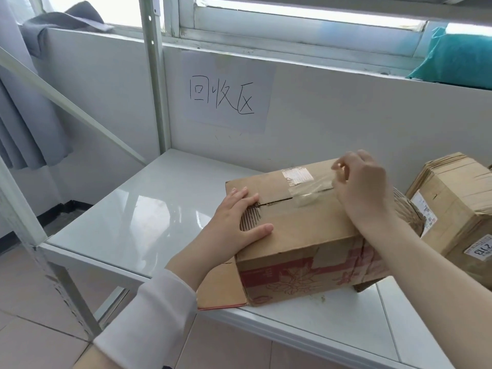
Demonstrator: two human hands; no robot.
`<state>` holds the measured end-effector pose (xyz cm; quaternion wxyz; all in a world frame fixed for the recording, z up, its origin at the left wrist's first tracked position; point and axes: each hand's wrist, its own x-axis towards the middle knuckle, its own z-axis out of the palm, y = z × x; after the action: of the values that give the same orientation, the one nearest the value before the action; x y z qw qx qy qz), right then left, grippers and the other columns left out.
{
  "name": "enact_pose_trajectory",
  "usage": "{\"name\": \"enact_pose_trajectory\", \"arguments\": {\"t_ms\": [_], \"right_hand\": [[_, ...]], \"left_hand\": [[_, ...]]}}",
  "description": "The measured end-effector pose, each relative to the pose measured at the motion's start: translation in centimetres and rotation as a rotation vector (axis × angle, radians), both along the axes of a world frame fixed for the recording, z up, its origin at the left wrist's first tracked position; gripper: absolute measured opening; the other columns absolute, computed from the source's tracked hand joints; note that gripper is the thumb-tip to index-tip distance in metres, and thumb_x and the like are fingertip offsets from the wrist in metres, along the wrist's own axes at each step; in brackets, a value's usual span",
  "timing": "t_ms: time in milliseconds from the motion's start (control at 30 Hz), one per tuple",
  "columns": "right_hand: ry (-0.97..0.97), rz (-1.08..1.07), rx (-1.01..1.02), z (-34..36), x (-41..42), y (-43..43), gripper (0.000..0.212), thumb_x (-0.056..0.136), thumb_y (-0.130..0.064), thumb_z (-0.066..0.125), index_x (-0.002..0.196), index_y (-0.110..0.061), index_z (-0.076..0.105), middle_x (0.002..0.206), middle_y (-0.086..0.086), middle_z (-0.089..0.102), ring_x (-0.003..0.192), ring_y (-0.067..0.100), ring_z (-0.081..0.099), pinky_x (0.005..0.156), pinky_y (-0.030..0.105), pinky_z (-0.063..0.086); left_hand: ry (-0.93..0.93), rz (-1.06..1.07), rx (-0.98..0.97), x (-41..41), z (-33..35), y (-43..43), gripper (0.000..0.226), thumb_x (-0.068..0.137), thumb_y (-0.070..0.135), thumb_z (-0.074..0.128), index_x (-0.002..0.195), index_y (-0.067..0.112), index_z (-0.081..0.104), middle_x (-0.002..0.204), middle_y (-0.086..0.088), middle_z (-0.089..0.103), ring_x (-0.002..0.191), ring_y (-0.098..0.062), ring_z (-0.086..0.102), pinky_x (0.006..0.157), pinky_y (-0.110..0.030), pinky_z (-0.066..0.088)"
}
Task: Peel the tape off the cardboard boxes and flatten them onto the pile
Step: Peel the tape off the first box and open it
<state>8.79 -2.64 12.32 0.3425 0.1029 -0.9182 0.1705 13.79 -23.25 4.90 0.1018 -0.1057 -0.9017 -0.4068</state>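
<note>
Cardboard box sits lower right of centre on the white worktop, one end flap open at the near edge. Left hand lies flat, grip released, pressing the box top. Right hand grip pinches the clear tape over the seam. Flattened pile at right edge.

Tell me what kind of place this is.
Probably a recycling corner in a storeroom or office: a handwritten sign reading 回收区 (recycling area) is taped to the wall, above a white metal shelf holding a taped cardboard box and flattened cardboard.
</note>
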Motion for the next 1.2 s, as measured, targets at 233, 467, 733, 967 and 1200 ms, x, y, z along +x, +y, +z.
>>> {"name": "enact_pose_trajectory", "arguments": {"t_ms": [233,467,733,967,1200], "right_hand": [[-0.174,0.139,0.256,-1.4,0.8,-0.5,0.02,0.09,-0.025,0.055,0.101,-0.018,0.07,0.095,0.004,0.057,0.098,0.029,0.053,0.076,0.029,0.035],[-0.22,0.234,0.116,-0.8,1.0,-1.7,0.023,0.085,-0.033,0.062,0.104,-0.025,0.07,0.099,-0.005,0.068,0.102,0.015,0.043,0.069,0.018,0.022],[-0.362,0.337,0.032,-0.9,0.6,-3.7,0.036,0.072,-0.023,0.075,0.101,-0.017,0.055,0.08,-0.005,0.055,0.081,0.014,0.05,0.075,0.026,0.038],[-0.031,0.027,0.014,1.6,-0.9,1.0,0.013,0.081,-0.002,0.055,0.088,-0.006,0.065,0.098,0.015,0.06,0.084,0.035,0.059,0.073,0.034,0.044],[-0.12,0.064,0.234,0.3,-0.5,2.5,0.021,0.079,0.004,0.056,0.096,-0.002,0.067,0.1,0.014,0.056,0.094,0.033,0.055,0.071,0.025,0.031]], "left_hand": [[-0.007,0.016,-0.046,0.0,0.2,0.5,0.068,0.084,0.045,0.058,0.143,0.029,0.03,0.155,0.01,0.014,0.143,-0.004,0.0,0.11,-0.018,0.0],[-0.004,0.028,-0.059,0.1,0.4,0.5,0.068,0.083,0.046,0.059,0.143,0.028,0.031,0.154,0.01,0.016,0.143,-0.006,0.002,0.11,-0.019,0.0],[-0.012,0.035,-0.072,0.2,0.2,0.5,0.068,0.082,0.048,0.059,0.142,0.029,0.032,0.154,0.01,0.017,0.142,-0.005,0.004,0.111,-0.02,0.002],[-0.015,0.031,-0.077,0.1,0.1,-0.2,0.069,0.08,0.054,0.057,0.141,0.035,0.031,0.153,0.015,0.017,0.142,-0.001,0.004,0.111,-0.021,0.005],[0.001,0.036,-0.083,0.0,0.1,0.3,0.068,0.081,0.051,0.057,0.141,0.032,0.031,0.153,0.014,0.017,0.142,-0.004,0.004,0.111,-0.021,0.004]]}}
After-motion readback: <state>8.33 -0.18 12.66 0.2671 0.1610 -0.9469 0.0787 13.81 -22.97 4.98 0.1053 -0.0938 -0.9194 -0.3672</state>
